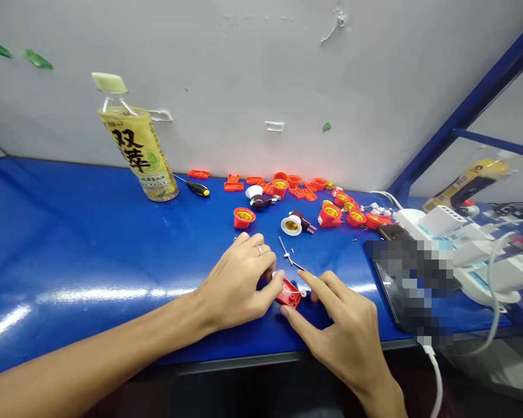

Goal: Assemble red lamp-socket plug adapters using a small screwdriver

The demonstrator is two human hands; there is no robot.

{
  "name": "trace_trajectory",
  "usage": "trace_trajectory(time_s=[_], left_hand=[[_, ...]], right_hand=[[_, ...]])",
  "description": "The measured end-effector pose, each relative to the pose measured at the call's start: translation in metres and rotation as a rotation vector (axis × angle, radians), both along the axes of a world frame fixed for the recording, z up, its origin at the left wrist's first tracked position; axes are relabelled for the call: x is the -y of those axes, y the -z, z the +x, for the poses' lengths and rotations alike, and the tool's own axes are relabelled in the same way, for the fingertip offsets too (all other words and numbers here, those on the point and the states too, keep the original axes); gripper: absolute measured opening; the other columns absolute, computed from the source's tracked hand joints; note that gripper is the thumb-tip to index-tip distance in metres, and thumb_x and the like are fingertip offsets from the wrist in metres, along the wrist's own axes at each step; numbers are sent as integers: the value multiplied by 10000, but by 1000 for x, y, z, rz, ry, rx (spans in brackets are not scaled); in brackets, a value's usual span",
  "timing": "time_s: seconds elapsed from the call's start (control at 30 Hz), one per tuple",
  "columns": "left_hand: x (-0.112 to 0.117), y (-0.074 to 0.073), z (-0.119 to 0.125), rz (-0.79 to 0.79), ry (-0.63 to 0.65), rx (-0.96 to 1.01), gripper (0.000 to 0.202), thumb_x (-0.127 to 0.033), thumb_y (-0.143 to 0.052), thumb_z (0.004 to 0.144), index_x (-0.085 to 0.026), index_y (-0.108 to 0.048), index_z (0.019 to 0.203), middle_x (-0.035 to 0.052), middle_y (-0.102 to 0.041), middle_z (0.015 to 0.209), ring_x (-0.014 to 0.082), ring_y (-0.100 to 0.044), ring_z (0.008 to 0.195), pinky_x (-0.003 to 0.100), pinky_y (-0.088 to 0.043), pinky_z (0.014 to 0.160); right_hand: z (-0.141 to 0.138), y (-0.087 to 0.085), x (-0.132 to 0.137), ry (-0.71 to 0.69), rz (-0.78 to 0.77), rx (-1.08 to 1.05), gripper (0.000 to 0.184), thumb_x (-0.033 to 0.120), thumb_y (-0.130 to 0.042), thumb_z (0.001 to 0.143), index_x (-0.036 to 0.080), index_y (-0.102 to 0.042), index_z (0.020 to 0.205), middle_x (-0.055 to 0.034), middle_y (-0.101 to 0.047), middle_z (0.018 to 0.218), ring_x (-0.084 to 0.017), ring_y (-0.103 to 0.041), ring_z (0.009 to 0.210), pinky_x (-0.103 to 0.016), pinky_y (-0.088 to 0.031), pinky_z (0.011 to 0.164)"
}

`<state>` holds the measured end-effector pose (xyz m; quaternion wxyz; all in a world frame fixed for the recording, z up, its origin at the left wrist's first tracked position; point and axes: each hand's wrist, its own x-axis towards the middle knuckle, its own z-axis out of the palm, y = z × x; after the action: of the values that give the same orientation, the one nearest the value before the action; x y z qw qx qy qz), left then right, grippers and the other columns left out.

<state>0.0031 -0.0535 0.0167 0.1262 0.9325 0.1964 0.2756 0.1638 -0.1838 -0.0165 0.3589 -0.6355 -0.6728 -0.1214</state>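
Note:
A small red plastic housing [289, 295], its hollow side up and a thin pale wire across it, lies low over the table near the front edge. My left hand [244, 278] pinches its left end between thumb and bent fingers. To the right, my right hand [340, 319] is spread, its thumb tip at the housing's near edge and its index finger stretched past the far side. Beside the housing is a small white round piece [304, 293]. Just beyond my fingers lie a thin metal rod [297, 266], a white-tipped piece [286, 254] and a tiny screw [292, 251].
Red lamp sockets [244, 217], a white-rimmed socket with plug [292, 225] and red shells [233, 186] lie toward the wall. A screwdriver [197, 188] lies by a drink bottle [139, 151]. At right are a phone [387, 290] and a white power strip [488, 290] with chargers and cables.

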Motion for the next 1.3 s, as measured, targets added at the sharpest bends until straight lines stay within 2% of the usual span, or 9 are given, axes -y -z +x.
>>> trace_trajectory(time_s=[0.1,0.23,0.47,0.63,0.73,0.83,0.97,1.13,1.3], left_hand=[[3,-2,-1,-57,44,18,227,-183,-517,897,-181,-495,671,-4,-582,672,158,-489,722,353,-352,708],[9,-4,-1,-112,120,76,233,-191,-518,909,-185,-492,678,-10,-594,665,154,-500,722,352,-354,721],[13,-2,0,-127,171,123,205,-196,-539,911,-178,-534,707,-16,-612,677,150,-499,715,345,-344,721],[8,-4,-4,-100,203,105,201,-229,-552,934,-167,-576,745,-2,-628,710,157,-504,743,341,-363,731],[3,-5,-8,18,262,133,120,-257,-617,899,-146,-656,922,35,-661,821,181,-534,812,352,-399,774],[0,-3,-9,144,299,180,228,-269,-653,911,-151,-671,1106,64,-702,946,191,-583,887,362,-436,850],[0,4,-7,206,318,210,171,-260,-637,965,-155,-669,1097,58,-739,966,176,-604,867,343,-452,826],[0,5,-6,130,340,230,100,-219,-619,968,-165,-691,1012,46,-732,890,164,-586,792,330,-435,740],[1,2,-7,-7,316,200,151,-135,-624,863,-146,-708,988,59,-723,924,176,-593,832,342,-430,767]], right_hand=[[0,-3,0,-74,8,-49,381,343,-682,916,188,-636,1261,-43,-638,927,-129,-619,690,-249,-492,569],[0,-5,-6,-179,45,-8,403,237,-683,911,192,-605,1304,-93,-631,1102,-179,-638,896,-310,-559,735],[-1,-9,-9,-294,109,-64,316,50,-652,885,184,-630,1171,-54,-669,971,-159,-625,867,-303,-541,740],[0,-10,-6,-272,81,-129,247,64,-657,890,192,-664,1101,-45,-679,945,-155,-628,837,-299,-536,723],[2,-10,-6,-251,51,-238,220,110,-670,907,207,-691,1103,-27,-680,937,-136,-630,822,-273,-534,720],[5,-13,-6,-270,-19,-315,178,147,-640,941,217,-710,1089,-13,-686,906,-122,-632,791,-249,-526,694],[6,-14,-6,-305,-107,-390,146,189,-607,971,223,-724,1052,-12,-691,886,-130,-641,793,-250,-526,702],[5,-11,-6,-347,-126,-374,205,143,-560,988,232,-705,1101,-12,-674,926,-117,-613,818,-250,-512,731],[3,-8,-4,-309,-82,-333,191,108,-592,964,213,-687,1092,-9,-662,907,-122,-610,828,-264,-511,750]])
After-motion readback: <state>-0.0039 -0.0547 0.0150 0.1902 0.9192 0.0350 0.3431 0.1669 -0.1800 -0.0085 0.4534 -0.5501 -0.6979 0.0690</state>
